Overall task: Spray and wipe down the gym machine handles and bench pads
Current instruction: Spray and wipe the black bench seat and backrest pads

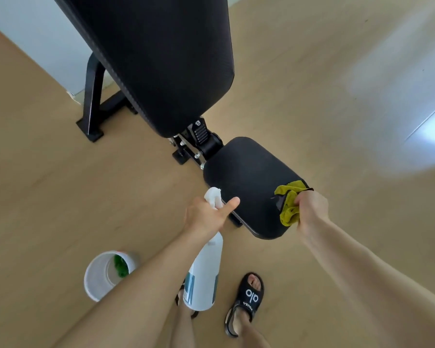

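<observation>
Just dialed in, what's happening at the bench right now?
A person is cleaning a black padded gym bench. The left hand holds a white spray bottle by its trigger head, beside the small black seat pad. The right hand grips a crumpled yellow cloth against that pad's near right edge. The long black back pad stands tilted up behind. A white bucket with something green inside sits on the wooden floor.
</observation>
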Tool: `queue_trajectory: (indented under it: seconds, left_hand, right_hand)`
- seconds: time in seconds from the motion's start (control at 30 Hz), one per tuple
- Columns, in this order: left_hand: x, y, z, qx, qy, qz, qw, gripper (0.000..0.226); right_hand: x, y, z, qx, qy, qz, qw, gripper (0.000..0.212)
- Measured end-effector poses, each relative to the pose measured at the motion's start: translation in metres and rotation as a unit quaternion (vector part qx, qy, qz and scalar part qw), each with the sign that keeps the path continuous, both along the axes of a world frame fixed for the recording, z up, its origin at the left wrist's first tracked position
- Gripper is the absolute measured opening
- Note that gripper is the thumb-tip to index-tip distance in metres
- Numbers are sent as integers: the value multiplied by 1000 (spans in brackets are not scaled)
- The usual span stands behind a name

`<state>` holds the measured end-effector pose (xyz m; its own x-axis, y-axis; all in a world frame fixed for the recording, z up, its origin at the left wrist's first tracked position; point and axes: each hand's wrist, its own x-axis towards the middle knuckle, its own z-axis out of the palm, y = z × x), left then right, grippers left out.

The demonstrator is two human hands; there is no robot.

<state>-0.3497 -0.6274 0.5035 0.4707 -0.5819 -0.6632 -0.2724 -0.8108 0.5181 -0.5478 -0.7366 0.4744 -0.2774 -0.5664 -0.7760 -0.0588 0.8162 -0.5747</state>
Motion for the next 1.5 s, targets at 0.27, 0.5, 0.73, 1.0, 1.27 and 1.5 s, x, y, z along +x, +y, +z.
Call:
queue_trajectory:
  seconds: [0.27,0.5,0.73,1.0,1.27,1.5]
  left_hand:
    - [3,7,1,15,33,-47,998,64]
    - [28,-3,-7,-37,41,23,998,46]
    - [52,-23,-45,-74,7,108,991,20]
    - [49,-43,-98,-61,19,157,986,19]
    - [64,-62,-145,14,5,200,980,32]
    - [75,-62,-163,14,4,178,984,34]
  right_hand:
    - [5,-8,11,-68,70,4,995,43]
    - [29,-15,28,-218,156,154,951,31]
    - [48,-6,-55,-321,312,579,681,41]
    - [32,35,-106,-303,332,733,510,53]
    - [100,-47,-129,-326,297,769,462,58]
    - [129,-60,-138,-335,279,759,485,55]
